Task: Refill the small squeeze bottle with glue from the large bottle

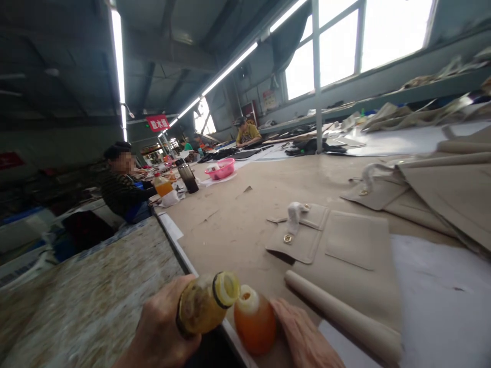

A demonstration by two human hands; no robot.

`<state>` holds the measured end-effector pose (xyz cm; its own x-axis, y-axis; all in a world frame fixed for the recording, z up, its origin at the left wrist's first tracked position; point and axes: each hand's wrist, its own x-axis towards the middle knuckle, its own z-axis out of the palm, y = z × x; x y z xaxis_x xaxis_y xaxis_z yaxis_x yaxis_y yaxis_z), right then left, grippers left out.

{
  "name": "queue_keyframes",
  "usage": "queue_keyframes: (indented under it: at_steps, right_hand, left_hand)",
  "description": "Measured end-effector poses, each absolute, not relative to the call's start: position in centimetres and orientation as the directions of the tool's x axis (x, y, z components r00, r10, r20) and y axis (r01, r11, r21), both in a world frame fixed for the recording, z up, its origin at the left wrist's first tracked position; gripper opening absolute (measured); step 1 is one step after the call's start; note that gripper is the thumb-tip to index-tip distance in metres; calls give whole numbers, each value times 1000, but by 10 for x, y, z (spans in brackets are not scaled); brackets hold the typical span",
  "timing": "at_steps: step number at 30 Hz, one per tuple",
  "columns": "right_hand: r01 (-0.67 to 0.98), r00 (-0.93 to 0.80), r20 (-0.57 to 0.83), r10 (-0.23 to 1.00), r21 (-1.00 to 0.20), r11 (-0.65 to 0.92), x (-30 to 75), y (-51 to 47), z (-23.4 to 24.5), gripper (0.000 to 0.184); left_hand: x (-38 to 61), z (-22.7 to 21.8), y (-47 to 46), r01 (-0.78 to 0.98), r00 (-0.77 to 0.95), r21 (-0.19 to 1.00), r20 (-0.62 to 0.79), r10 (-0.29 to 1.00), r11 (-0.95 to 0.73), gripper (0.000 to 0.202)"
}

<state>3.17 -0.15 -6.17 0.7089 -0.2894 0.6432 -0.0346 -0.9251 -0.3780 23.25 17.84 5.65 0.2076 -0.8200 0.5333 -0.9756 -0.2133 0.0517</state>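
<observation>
Saw at far left a mottled surface (95,296), and behind it a person (123,189) in a dark striped top. Grasped a yellowish bottle (203,311) firmly in the left hand (161,319), tilted, mouth toward the right. Noticed a dark tumbler (187,176) and a pink basin (220,170) farther back on the table (215,225). Found the orange bottle (255,329) near the table's edge, just right of the yellowish bottle, open neck close beside the tilted mouth; could not tell rims touching from rims apart. Laid the right hand (303,335) along the orange bottle's right side; could not tell a closed grip from a mere touch. Saw farther right a beige piece (355,243) with a white-wrapped strap (293,219), a beige roll (341,314) along its near side, and layered beige pieces (445,189) beyond
</observation>
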Motion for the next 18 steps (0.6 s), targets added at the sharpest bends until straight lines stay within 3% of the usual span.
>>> queue_keyframes:
  at_steps: [3,12,18]
  right_hand:
    - [-100,717,580,-386,-463,-881,41,7,-42,59]
    - [-151,784,470,-406,-490,-858,45,17,-14,68]
    - [-219,775,426,-466,-510,-832,49,16,-10,74]
  left_hand:
    - [233,55,177,-978,197,51,539,-819,-202,52]
    - [233,55,179,-977,179,1,543,-821,-212,54]
    - [227,48,180,-945,325,154,525,-787,-287,43]
